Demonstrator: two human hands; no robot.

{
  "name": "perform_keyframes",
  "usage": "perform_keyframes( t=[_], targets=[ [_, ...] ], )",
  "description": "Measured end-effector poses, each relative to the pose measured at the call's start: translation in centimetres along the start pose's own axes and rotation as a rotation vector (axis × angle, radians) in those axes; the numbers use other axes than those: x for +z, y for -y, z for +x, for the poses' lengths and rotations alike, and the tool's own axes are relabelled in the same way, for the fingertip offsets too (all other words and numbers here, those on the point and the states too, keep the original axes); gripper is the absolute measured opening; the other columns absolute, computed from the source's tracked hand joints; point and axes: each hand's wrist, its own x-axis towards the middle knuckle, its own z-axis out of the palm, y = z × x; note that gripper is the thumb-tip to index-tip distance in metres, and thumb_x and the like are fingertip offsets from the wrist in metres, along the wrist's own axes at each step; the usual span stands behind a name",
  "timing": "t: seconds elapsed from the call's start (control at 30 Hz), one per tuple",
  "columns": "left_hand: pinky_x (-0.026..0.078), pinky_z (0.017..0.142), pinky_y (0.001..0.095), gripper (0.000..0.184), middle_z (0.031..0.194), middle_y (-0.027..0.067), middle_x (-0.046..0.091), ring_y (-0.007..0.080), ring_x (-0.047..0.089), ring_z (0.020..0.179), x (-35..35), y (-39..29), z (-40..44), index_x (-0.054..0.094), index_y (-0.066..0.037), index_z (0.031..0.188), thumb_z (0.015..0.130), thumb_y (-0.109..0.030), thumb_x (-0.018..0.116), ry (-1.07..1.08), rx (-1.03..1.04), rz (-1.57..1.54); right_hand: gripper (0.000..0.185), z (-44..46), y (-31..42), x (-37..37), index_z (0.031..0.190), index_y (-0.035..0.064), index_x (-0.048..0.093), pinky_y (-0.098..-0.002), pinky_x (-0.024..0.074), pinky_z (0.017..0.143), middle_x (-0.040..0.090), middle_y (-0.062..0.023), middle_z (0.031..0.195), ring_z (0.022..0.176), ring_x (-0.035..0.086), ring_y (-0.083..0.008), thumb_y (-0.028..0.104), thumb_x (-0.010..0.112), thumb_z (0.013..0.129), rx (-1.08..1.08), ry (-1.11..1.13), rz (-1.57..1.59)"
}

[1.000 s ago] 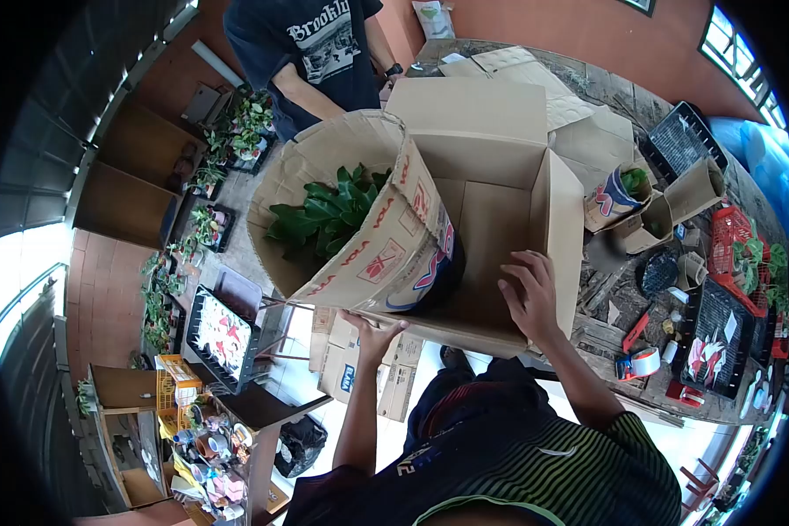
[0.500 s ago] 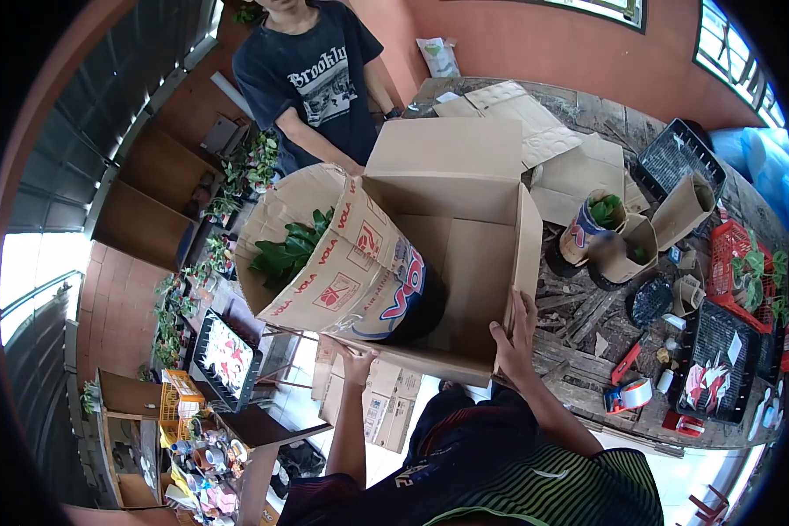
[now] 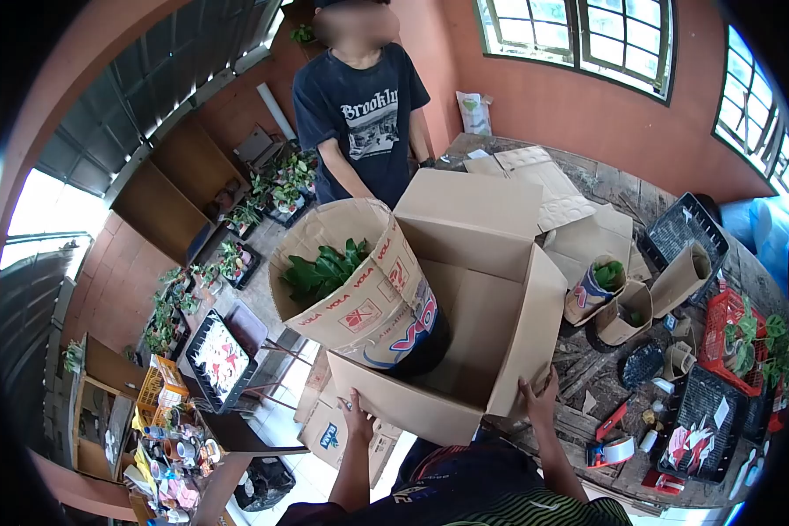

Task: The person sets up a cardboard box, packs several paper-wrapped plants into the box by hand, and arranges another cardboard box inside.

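Observation:
An open cardboard box stands in front of me with its far flap raised. Inside it, on the left, a leafy plant sits within a tall cardboard wrap that tilts left above the rim. My left hand is at the box's near left side, thumb up and fingers spread, touching or close to the cardboard. At the near right corner, my right hand rests against the outside of the box, fingers apart. Neither hand is closed round anything.
Across the box stands another person, one arm behind the wrap. On the wooden table to the right are wrapped plants, a red basket, black trays and a tape dispenser. Potted plants line the left.
The view has tilted up, showing more of the person and windows. My right hand has moved from the box's inner side to its outer near corner. The box has turned slightly.

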Motion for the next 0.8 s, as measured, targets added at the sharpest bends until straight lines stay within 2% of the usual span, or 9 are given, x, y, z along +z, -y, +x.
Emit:
perform_keyframes(
  t=[0.1,0.13,0.2,0.33,0.43,0.5,0.57,0.63,0.8],
  targets=[
    [0.031,0.100,0.0611,0.102,0.155,0.0116,0.014,0.0434,0.029,0.133,-1.7,-0.4,0.0,-0.011,-0.031,0.149,0.085,-0.045,0.067,-0.022,-0.050,-0.033,0.088,0.1,-0.2,-0.8,0.142,-0.0020,0.026,-0.0434,0.0338,0.105,0.039,-0.0259,0.137,0.126,0.042,-0.0357,0.035,0.075,0.079,0.071,0.136,0.089],
    [0.028,0.102,0.0612,0.100,0.155,0.0119,0.016,0.0432,0.028,0.134,-1.8,-0.6,-0.4,-0.009,-0.031,0.150,0.086,-0.041,0.067,-0.013,-0.052,-0.030,0.086,-0.2,1.7,-1.3,0.142,-0.0019,0.024,-0.0409,0.0402,0.101,0.040,-0.0272,0.137,0.122,0.046,-0.0344,0.035,0.073,0.082,0.067,0.194,0.070],
    [0.025,0.104,0.0607,0.097,0.153,0.0122,0.021,0.0424,0.027,0.135,-1.8,-1.0,-0.9,-0.006,-0.033,0.150,0.087,-0.035,0.068,0.009,-0.046,-0.032,0.085,0.3,1.3,-1.2,0.143,-0.0018,0.023,-0.0398,0.0430,0.097,0.043,-0.0270,0.133,0.119,0.049,-0.0333,0.033,0.072,0.083,0.124,0.250,0.100],
    [0.025,0.103,0.0594,0.097,0.152,0.0119,0.024,0.0412,0.028,0.135,-0.7,-1.4,-0.5,-0.005,-0.034,0.150,0.086,-0.033,0.069,0.009,-0.028,-0.061,0.083,0.6,0.7,-0.1,0.141,-0.0015,0.019,-0.0380,0.0472,0.091,0.048,-0.0252,0.124,0.112,0.053,-0.0300,0.031,0.071,0.085,0.134,0.369,0.145],
    [0.030,0.100,0.0589,0.097,0.148,0.0115,0.031,0.0381,0.036,0.130,-0.4,-2.4,0.1,0.000,-0.031,0.151,0.085,-0.029,0.071,-0.048,-0.005,-0.056,0.080,-0.1,-0.4,0.7,0.140,0.0059,0.023,-0.0408,0.0485,0.083,0.053,-0.0252,0.116,0.100,0.059,-0.0321,0.041,0.069,0.084,0.101,0.366,0.194],
    [0.034,0.096,0.0583,0.095,0.143,0.0109,0.039,0.0338,0.044,0.124,-1.2,-3.8,0.4,0.008,-0.027,0.151,0.083,-0.023,0.073,-0.098,0.110,-0.106,0.081,-1.2,-0.6,0.6,0.139,0.0063,0.021,-0.0405,0.0489,0.082,0.053,-0.0246,0.115,0.099,0.059,-0.0321,0.040,0.070,0.084,0.119,0.327,0.169],
    [0.043,0.090,0.0484,0.091,0.136,0.0107,0.047,0.0274,0.050,0.118,-1.9,-5.6,-0.3,0.018,-0.021,0.151,0.080,-0.018,0.075,-0.224,0.131,-0.015,0.082,-2.1,-0.7,0.0,0.139,0.0067,0.020,-0.0402,0.0493,0.082,0.053,-0.0240,0.115,0.098,0.060,-0.0321,0.039,0.071,0.083,0.139,0.290,0.139],
    [0.046,0.085,0.0414,0.090,0.132,0.0105,0.050,0.0250,0.053,0.113,-2.5,-7.2,-1.8,0.021,-0.020,0.150,0.079,-0.017,0.076,-0.303,0.181,0.041,0.082,-2.8,-0.5,-0.7,0.137,0.0012,0.019,-0.0395,0.0478,0.091,0.045,-0.0251,0.126,0.111,0.054,-0.0310,0.028,0.074,0.082,0.161,0.306,0.092],
    [0.045,0.082,0.0346,0.086,0.127,0.0093,0.054,0.0215,0.054,0.107,-4.3,-8.2,-3.2,0.023,-0.018,0.149,0.079,-0.012,0.074,-0.274,0.221,0.066,0.087,-3.2,2.1,-1.7,0.138,0.0040,0.020,-0.0408,0.0478,0.092,0.043,-0.0261,0.127,0.113,0.053,-0.0341,0.029,0.078,0.078,0.281,0.360,0.171]
  ],
)
